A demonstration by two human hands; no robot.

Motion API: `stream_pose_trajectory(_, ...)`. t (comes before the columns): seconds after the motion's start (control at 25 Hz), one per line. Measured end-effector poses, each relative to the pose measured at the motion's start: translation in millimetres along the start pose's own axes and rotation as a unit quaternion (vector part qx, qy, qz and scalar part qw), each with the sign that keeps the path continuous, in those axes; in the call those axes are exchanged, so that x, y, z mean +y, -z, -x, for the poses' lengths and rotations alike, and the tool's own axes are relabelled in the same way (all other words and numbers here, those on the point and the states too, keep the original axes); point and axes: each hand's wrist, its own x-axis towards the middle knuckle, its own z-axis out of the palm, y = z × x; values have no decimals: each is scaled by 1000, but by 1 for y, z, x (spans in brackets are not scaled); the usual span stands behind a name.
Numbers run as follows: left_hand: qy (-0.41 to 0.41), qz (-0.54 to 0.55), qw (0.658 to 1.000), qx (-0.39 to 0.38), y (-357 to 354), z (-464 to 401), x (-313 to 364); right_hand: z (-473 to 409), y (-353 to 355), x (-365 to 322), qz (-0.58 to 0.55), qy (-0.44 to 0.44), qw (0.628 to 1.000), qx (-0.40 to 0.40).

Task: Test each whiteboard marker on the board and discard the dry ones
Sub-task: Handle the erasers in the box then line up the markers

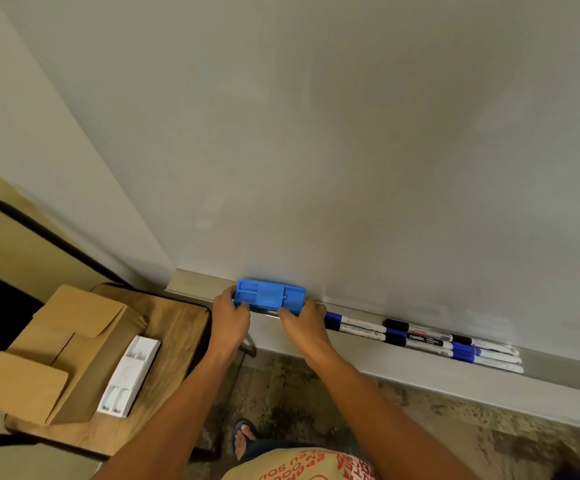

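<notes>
While the big white board (pixel 350 133) is filling most of the view, its tray (pixel 402 362) is holding the markers (pixel 420 339) at four o'clock. Both hands, left hand (pixel 231 318) and right hand (pixel 304 322), are closing their fingers (pixel 243 306) on the blue eraser (pixel 269 295) at six o'clock.

The big, clean white whiteboard (pixel 350 133) fills the far wall. Thin white markers with blue and black caps (pixel 420 337) lie flat, side by side, on its grey tray (pixel 420 372), to the right.
</notes>
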Motion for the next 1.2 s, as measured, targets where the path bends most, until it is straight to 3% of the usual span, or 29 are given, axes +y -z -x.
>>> stream_pose_trajectory(0.44,9,-65,992,-109,-20,-23,-17,3,9,8,-55,-33,998,5)
stream_pose_trajectory(0.76,5,-83,988,-129,-30,-36,-35,17,6,9,10,-29,999,-23)
stream_pose_trajectory(1.2,-2,-102,984,-146,-36,-24,-31,35,9,9,6,23,999,-25)
